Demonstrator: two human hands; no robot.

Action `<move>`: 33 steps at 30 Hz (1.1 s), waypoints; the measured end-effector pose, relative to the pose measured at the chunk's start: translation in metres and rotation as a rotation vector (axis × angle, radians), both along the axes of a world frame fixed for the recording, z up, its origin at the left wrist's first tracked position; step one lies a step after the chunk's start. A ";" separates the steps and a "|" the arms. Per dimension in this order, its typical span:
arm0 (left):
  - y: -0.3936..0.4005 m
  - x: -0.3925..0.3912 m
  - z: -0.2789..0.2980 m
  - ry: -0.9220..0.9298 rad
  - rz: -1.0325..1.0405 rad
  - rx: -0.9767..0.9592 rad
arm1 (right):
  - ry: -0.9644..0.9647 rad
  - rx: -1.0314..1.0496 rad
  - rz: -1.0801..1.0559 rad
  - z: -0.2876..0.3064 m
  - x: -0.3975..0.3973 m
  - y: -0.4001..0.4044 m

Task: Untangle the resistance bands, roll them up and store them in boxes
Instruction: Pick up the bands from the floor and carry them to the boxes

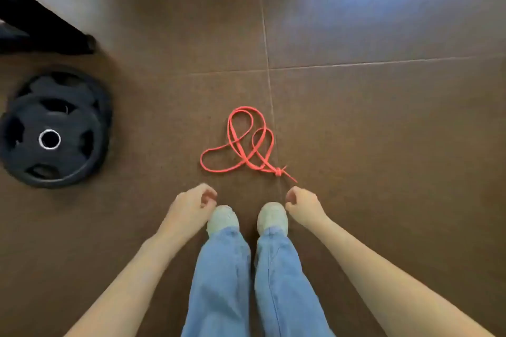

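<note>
A: Jeans [227, 282], shoes [222, 219] nearest. Hands?
B: Left hand [191, 204] and right hand [302, 204] loosely curled, holding nothing, hanging ready to reach.
A: Band [241, 142]?
B: Tangled on floor [383, 145] just ahead of both hands; knot [278, 171] nearer the right.

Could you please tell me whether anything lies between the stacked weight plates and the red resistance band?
No: in the head view, only bare brown floor separates the weight plates from the red resistance band.
</note>
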State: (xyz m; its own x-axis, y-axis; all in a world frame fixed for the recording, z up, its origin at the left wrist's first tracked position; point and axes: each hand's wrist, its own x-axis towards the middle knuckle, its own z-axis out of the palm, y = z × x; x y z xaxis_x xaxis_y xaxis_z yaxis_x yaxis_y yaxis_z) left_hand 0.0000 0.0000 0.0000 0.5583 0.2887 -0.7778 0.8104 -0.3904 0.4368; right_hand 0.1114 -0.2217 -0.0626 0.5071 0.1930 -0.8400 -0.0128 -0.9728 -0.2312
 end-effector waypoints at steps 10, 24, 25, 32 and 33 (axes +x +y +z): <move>-0.001 -0.012 -0.218 0.066 0.070 0.002 | -0.035 -0.108 0.614 -0.259 0.003 0.060; 0.008 0.037 0.070 -0.172 -0.334 -0.180 | 0.581 0.916 -0.830 0.216 -0.002 0.089; 0.002 0.045 0.104 -0.176 -0.388 -0.198 | 0.565 0.961 -0.842 0.257 0.008 0.084; 0.005 0.093 0.301 -0.255 -0.076 -0.456 | -0.180 0.691 -0.556 0.426 0.067 0.007; 0.006 0.101 0.315 -0.290 -0.018 -0.455 | -0.215 0.629 -0.506 0.428 0.069 -0.004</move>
